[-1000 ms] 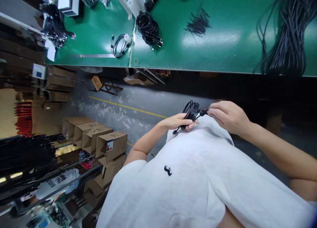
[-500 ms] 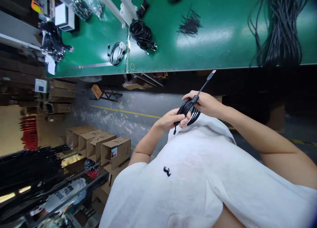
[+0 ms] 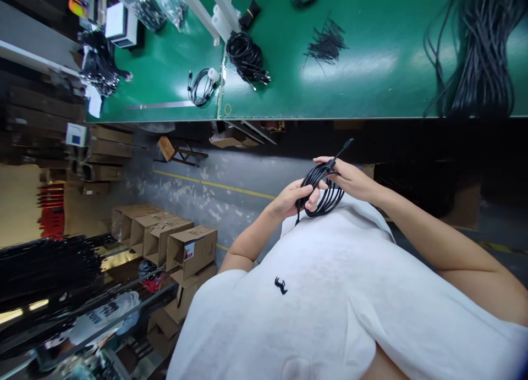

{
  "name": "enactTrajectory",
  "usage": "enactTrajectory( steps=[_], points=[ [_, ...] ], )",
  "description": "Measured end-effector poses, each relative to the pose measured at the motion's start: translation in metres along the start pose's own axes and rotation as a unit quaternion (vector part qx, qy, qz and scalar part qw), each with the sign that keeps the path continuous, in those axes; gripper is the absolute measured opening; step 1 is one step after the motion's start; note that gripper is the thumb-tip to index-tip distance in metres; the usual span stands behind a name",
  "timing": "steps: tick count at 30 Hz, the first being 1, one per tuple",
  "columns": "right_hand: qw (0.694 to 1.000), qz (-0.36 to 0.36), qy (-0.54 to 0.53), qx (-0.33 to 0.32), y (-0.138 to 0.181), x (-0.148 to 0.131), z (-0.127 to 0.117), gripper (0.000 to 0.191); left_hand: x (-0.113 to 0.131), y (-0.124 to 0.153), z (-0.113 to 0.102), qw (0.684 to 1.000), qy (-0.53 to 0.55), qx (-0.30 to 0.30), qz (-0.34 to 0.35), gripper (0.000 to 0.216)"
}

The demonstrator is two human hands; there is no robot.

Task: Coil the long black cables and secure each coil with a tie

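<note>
Head: green table (image 3: 383, 75) beyond handheld cable coil (image 3: 315, 175)

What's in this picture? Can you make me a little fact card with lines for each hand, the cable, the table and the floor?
Left hand: gripping the coiled black cable
Right hand: touching the coil near its sticking-out end
Cable: wound in loops, in front of a white shirt
Green table: holds a big bundle of black cables and a pile of thin black strips
Floor: grey, with a yellow line
</note>
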State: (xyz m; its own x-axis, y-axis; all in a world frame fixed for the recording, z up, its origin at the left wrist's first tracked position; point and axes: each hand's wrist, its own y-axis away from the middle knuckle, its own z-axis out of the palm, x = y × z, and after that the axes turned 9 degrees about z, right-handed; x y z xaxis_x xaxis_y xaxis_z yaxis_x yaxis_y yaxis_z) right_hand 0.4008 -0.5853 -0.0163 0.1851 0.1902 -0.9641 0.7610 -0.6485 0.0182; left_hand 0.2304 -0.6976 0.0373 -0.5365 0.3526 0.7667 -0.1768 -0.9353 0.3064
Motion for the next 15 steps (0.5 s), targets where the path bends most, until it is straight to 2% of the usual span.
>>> enactTrajectory(
  steps=[2, 4, 7, 11, 15],
  points=[
    [0.999, 0.007, -0.040, -0.025, 0.003, 0.006, -0.005, 0.055, 0.001, 0.001, 0.001, 1.000, 0.006, -0.006, 0.002, 0.030],
    [0.991, 0.004, -0.126, -0.031, 0.003, 0.007, -0.013, 0.060, 0.002, 0.002, 0.004, 1.000, 0.011, -0.025, 0.008, 0.033],
    [0.974, 0.014, -0.224, 0.027, -0.001, -0.005, -0.021, 0.049, 0.004, 0.001, 0.008, 0.999, -0.004, -0.030, -0.013, 0.031],
    [0.963, 0.039, -0.251, 0.084, -0.007, -0.031, -0.021, 0.035, 0.004, -0.003, 0.010, 0.999, -0.026, -0.026, -0.028, 0.033],
    [0.964, 0.028, -0.262, 0.044, -0.006, -0.040, -0.018, 0.030, 0.002, -0.005, 0.009, 0.999, -0.018, -0.041, -0.010, 0.037]
  ],
)
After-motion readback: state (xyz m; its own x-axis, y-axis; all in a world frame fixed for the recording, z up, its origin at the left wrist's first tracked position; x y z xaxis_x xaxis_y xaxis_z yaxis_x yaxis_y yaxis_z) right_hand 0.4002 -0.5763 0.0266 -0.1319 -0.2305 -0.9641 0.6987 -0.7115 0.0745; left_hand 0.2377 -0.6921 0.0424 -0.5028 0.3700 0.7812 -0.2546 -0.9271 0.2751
